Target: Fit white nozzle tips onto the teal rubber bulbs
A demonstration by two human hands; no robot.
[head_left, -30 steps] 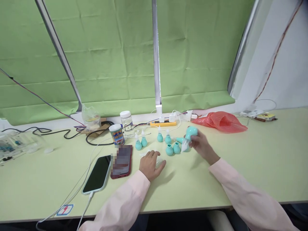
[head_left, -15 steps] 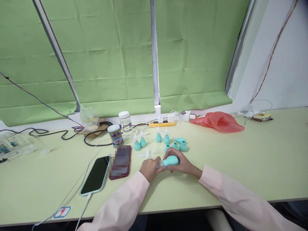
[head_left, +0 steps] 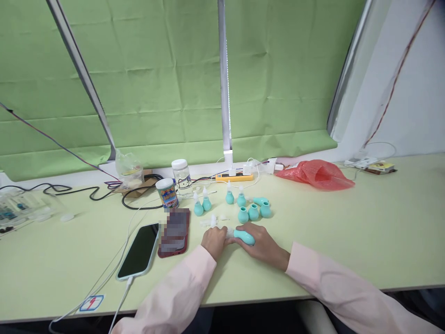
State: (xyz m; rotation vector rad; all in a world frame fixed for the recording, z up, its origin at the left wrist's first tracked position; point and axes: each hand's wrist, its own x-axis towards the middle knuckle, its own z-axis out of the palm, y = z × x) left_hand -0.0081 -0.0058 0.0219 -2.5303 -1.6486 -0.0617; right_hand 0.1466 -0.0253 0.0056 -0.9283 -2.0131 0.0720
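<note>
My right hand (head_left: 264, 244) is wrapped round a teal rubber bulb (head_left: 244, 237) lying sideways just above the table. My left hand (head_left: 213, 241) is closed on the clear tip at the bulb's left end; the tip is mostly hidden by my fingers. Just beyond my hands stand several more teal bulbs (head_left: 253, 212), some with clear nozzles (head_left: 207, 202) fitted. Small loose clear parts (head_left: 212, 220) lie on the table (head_left: 365, 222) near my left hand.
A phone on a charging cable (head_left: 138, 250) and a red phone (head_left: 174, 232) lie left of my hands. Behind stand a printed can (head_left: 167, 193), a clear jar (head_left: 182, 176), a power strip (head_left: 234, 177) with cables and a red plastic bag (head_left: 316, 174).
My right hand brought the teal bulb down from the right towards me and laid it sideways. My left hand closed on its tip end. Both hands now meet at the bulb.
</note>
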